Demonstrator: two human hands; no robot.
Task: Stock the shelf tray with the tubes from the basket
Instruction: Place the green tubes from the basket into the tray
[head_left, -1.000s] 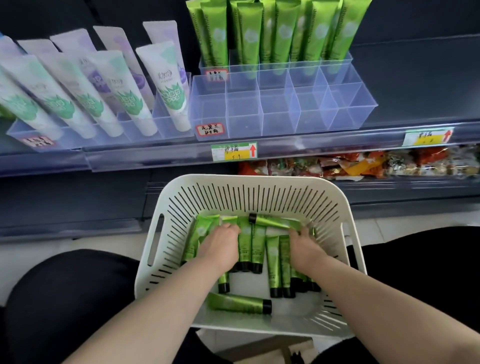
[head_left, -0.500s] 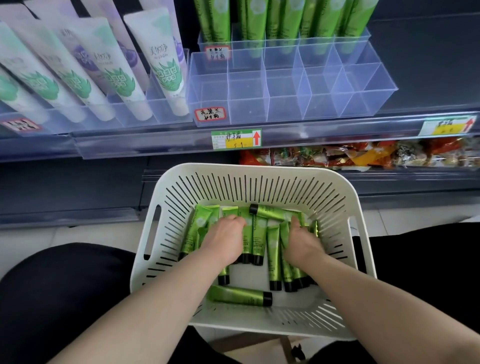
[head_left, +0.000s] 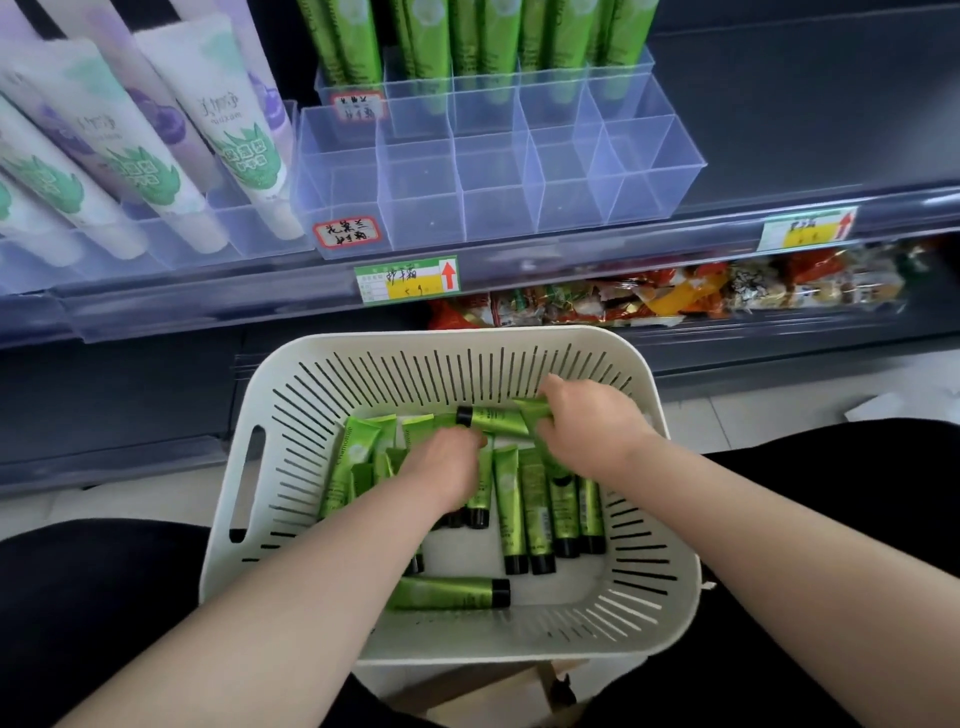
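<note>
A white slotted basket (head_left: 291, 415) sits between my knees and holds several green tubes with black caps (head_left: 535, 504). One tube (head_left: 447, 593) lies crosswise near the front. My left hand (head_left: 441, 467) reaches down into the pile with its fingers curled among the tubes. My right hand (head_left: 587, 431) grips a green tube (head_left: 488, 420) lying crosswise at the back of the pile. Above, the clear compartment tray (head_left: 498, 187) on the shelf has bare front cells; its back row holds upright green tubes (head_left: 498, 36).
White and purple tubes (head_left: 234, 130) lean in a tray to the left. Price tags (head_left: 408, 278) hang on the shelf rail. Snack packets (head_left: 675, 296) fill the lower shelf. My dark-clothed knees flank the basket, which rests on a wooden stool (head_left: 467, 691).
My right hand has moved up and back in the basket and closed round a crosswise tube. My left hand stays in the pile. The view has moved closer to the shelf.
</note>
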